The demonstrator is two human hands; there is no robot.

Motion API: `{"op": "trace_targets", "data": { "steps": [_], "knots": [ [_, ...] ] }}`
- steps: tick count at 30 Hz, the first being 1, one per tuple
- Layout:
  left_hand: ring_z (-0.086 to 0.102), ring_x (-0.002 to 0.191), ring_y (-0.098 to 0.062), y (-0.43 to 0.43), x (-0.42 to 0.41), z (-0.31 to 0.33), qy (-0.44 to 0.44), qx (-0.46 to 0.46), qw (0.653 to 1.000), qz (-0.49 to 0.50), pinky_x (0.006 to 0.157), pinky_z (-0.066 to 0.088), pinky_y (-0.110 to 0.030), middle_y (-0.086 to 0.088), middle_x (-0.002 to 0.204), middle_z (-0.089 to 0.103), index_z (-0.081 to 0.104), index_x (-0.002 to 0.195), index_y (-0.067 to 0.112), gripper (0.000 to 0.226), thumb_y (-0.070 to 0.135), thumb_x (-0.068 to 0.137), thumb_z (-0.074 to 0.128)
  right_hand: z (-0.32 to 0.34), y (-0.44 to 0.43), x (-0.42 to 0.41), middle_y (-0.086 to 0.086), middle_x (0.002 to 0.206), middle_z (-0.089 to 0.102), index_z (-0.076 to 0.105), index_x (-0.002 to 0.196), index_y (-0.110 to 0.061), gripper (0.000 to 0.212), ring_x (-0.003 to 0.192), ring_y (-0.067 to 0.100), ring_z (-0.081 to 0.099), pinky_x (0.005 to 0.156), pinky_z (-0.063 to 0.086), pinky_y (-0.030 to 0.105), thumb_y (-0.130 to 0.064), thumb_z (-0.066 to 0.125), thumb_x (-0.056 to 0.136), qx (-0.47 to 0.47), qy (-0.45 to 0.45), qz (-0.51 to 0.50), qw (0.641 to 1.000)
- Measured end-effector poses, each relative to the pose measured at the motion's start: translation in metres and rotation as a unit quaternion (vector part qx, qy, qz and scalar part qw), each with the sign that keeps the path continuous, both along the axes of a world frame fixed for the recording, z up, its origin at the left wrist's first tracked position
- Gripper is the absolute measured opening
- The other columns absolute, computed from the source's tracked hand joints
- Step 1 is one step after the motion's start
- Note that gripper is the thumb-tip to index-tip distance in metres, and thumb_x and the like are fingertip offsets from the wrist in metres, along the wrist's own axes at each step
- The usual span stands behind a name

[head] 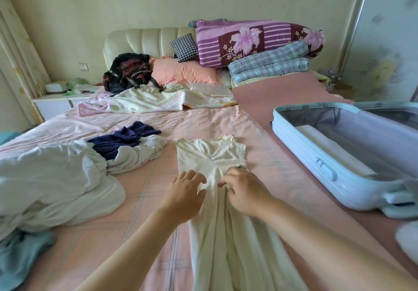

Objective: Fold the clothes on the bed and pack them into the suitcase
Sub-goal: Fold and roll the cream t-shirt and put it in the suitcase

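Long axis of dress [211, 153] runs from person toward headboard, flat on bed [144, 200]. Both hands at waist, equally near. Left hand [184, 192]: fingers [192, 176] spread, pressing left edge. Right hand [245, 191]: fingers curled, pinching cloth (small gathered fold). Suitcase [300, 147] lies open at right.

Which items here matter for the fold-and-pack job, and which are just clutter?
Job:
cream garment, held by left hand and right hand
navy garment
white clothes pile
open suitcase

Lying about:
black backpack
peach pillow
checked cushion
purple floral quilt
plaid blanket
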State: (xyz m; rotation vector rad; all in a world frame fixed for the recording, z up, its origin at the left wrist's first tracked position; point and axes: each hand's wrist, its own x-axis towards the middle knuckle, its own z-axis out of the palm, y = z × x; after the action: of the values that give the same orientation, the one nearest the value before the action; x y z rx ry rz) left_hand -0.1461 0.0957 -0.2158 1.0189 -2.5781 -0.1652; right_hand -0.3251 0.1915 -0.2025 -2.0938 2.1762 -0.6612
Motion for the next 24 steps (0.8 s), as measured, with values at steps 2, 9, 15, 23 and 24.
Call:
{"op": "trace_targets", "data": {
  "steps": [2, 9, 15, 23, 24],
  "knots": [
    [0.054, 0.098, -0.015, 0.032, 0.012, 0.007, 0.042, -0.007, 0.999, -0.022, 0.087, 0.047, -0.034, 0.01, 0.103, 0.055, 0.056, 0.105, 0.025, 0.014, 0.028, 0.092, 0.053, 0.004, 0.029, 0.021, -0.004, 0.119, 0.061, 0.071, 0.111, -0.029, 0.035, 0.116, 0.02, 0.056, 0.091, 0.041, 0.024, -0.013, 0.051, 0.088, 0.035, -0.007, 0.006, 0.999],
    [0.06, 0.086, -0.018, 0.133, 0.04, 0.015, -0.094, 0.037, 0.995, -0.01, 0.067, 0.041, -0.03, 0.011, 0.092, 0.056, 0.049, 0.085, 0.032, 0.018, 0.049, 0.084, 0.054, 0.003, 0.103, 0.058, 0.0, 0.119, 0.061, 0.07, 0.117, -0.033, 0.029, 0.118, 0.02, 0.054, 0.096, 0.041, 0.026, -0.025, 0.054, 0.094, 0.106, 0.031, 0.008, 0.994],
    [0.054, 0.096, -0.022, 0.175, 0.068, 0.006, -0.175, 0.051, 0.982, 0.038, 0.081, 0.049, -0.035, 0.0, 0.108, 0.047, 0.06, 0.099, 0.025, 0.056, 0.074, 0.072, 0.059, -0.011, 0.145, 0.079, -0.001, 0.161, 0.03, 0.036, 0.153, -0.031, 0.067, 0.149, 0.022, 0.026, 0.121, 0.023, 0.038, -0.049, 0.059, 0.092, 0.209, 0.092, 0.041, 0.973],
    [0.054, 0.09, -0.017, 0.19, 0.082, 0.015, 0.034, 0.073, 0.995, 0.065, 0.071, 0.041, -0.025, 0.005, 0.093, 0.057, 0.057, 0.084, 0.022, 0.017, 0.036, 0.094, 0.061, 0.002, 0.176, 0.084, -0.005, 0.153, 0.043, 0.043, 0.15, -0.029, 0.063, 0.139, 0.015, 0.043, 0.112, 0.033, 0.026, -0.043, 0.065, 0.093, 0.147, -0.052, 0.027, 0.987],
    [0.056, 0.078, -0.018, 0.191, 0.079, 0.02, 0.094, 0.103, 0.988, 0.072, 0.063, 0.041, -0.024, 0.005, 0.083, 0.057, 0.054, 0.082, 0.019, 0.02, 0.033, 0.095, 0.06, 0.005, 0.178, 0.081, -0.005, 0.147, 0.05, 0.048, 0.147, -0.029, 0.057, 0.134, 0.014, 0.049, 0.11, 0.036, 0.024, -0.039, 0.066, 0.093, 0.121, -0.099, 0.018, 0.988]
  ]
}}
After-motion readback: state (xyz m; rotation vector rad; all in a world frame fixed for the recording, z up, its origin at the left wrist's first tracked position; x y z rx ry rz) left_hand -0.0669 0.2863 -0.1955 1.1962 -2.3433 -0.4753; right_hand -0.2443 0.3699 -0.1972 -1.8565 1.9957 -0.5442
